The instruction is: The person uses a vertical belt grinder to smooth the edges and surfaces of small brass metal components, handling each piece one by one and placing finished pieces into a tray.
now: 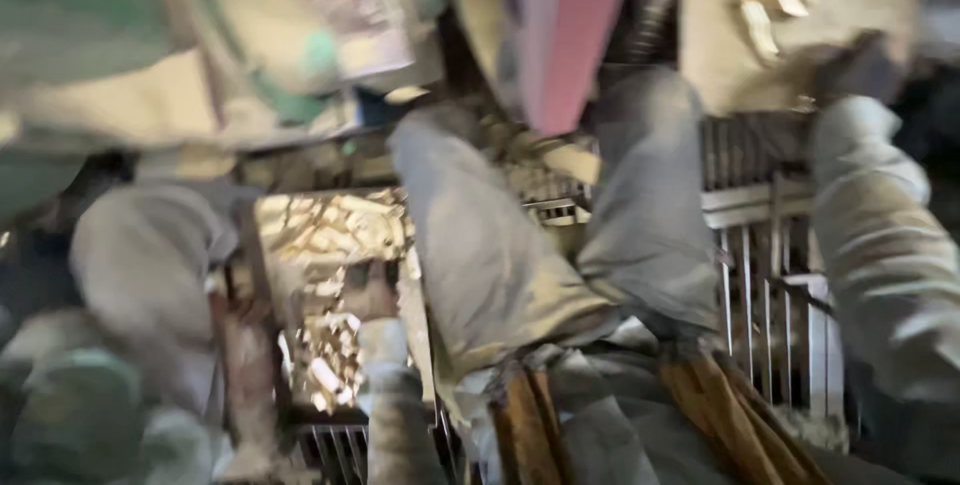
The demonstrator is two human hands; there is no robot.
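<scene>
Both gloved hands, left (480, 245) and right (650, 215), press near the metal grate (770, 275); blur hides each grip. Steadying first seems wise.

A metal grate (770, 275) spans the right side, a red flat panel (575, 25) stands at the top, and pale shavings (330, 230) lie heaped left of centre; all blurred.
</scene>
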